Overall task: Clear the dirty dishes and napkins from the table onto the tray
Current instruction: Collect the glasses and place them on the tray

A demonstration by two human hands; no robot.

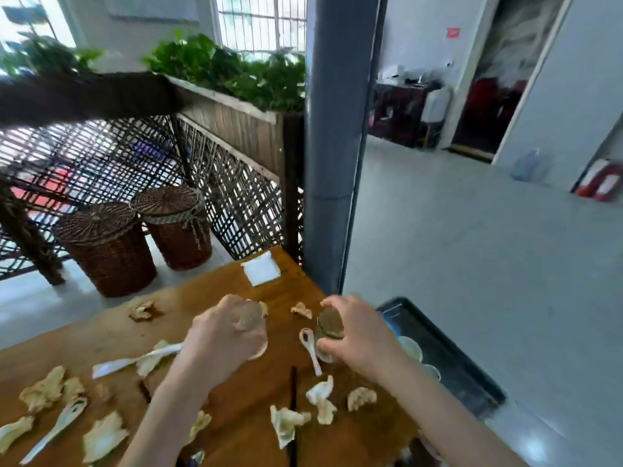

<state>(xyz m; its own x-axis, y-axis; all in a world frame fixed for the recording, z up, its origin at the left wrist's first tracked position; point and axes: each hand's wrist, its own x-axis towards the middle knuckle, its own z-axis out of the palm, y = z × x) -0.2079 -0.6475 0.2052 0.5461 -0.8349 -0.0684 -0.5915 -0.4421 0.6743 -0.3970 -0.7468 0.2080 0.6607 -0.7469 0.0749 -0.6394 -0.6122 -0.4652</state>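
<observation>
Where crumpled napkins (290, 422) lie, ribbed glasses (329, 324)

A grey pillar (332, 136) rises beside a lattice screen (141, 156), two wicker baskets (108, 247), planter greenery (215, 65) and barred windows (259, 21).

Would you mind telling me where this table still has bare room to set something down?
Bare wood lies on the table between the flat white napkin, the crumpled napkin at the far left and the left hand. The near half is crowded with crumpled napkins and spoons. Right of the right hand, the dark tray already holds small bowls at its table-side edge.
</observation>
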